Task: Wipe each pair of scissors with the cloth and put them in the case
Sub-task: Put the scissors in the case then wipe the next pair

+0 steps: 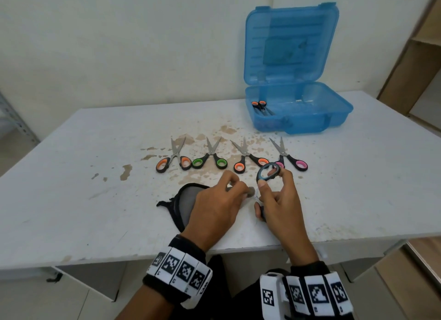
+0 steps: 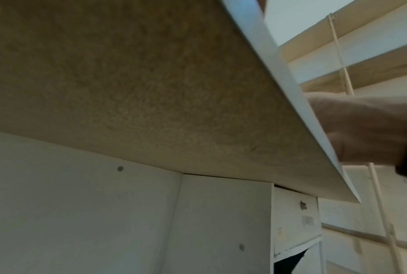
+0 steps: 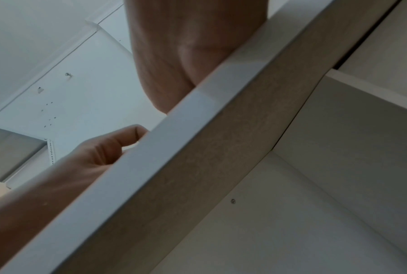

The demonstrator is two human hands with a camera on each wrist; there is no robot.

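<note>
Right hand [image 1: 279, 200]: grips the blue-handled scissors [image 1: 267, 173] by the handle loops, lifted above the near middle of the table [image 1: 83, 152].
Left hand [image 1: 214, 208]: fingers curled over the grey cloth [image 1: 185, 200], pinching it around what seems to be the blades; the blades themselves are hidden.
Waiting scissors: four pairs in a row just beyond the hands, orange [image 1: 173, 161], green [image 1: 210, 158], orange [image 1: 249, 162], pink [image 1: 290, 158], all lying with blades parted.
Case [image 1: 298, 109]: open at the far right, one orange pair [image 1: 261, 107] already inside.
Risk, cut: blades could slice cloth or fingertips if the handles close during the wipe.
Risk, slip: a two-finger hold on the loop may let the pair twist and drop.
Risk, knock: the raised handle sits just beside the pink pair and could nudge it.
Wrist views: only the table's underside and edge; no help on grip.
</note>
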